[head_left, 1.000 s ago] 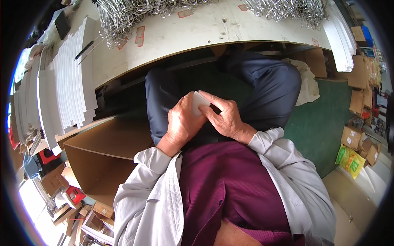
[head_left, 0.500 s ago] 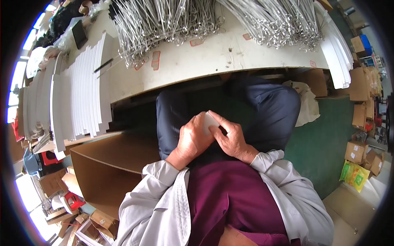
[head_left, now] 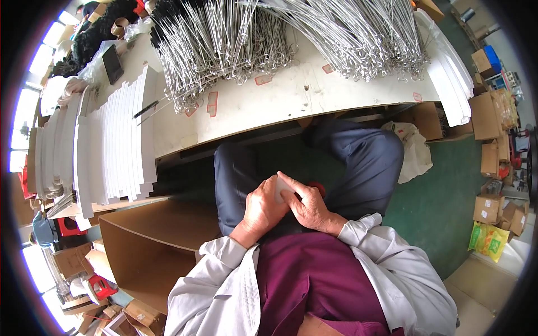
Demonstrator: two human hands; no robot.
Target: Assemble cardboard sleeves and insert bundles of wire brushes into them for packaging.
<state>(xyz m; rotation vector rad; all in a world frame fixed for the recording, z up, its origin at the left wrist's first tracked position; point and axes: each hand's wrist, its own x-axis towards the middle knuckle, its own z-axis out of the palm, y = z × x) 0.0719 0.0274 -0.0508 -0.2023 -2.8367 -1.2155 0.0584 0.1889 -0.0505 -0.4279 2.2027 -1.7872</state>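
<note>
The white piece [head_left: 281,186] looks smooth, matt — the rods [head_left: 386,42] glossy metal, the box [head_left: 154,227] cardboard.

1. Centre: free space lies above the left hand [head_left: 264,206] and right hand [head_left: 311,208], between the knees [head_left: 367,154].
2. Upper centre: metal rods [head_left: 358,42] block the tabletop [head_left: 241,112] beyond its bare front strip.
3. Left: white strips [head_left: 117,145] and, lower, a carton [head_left: 148,224] bar sideways reach.

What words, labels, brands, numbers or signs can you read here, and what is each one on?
No text here reads clearly.
Red-edged patches on the table: too blurred to read.
Pale label on a cardboard box: too small.
Print on the yellow-green bag: too small and blurred.
White piece in the left hand and right hand: no lettering visible.
</note>
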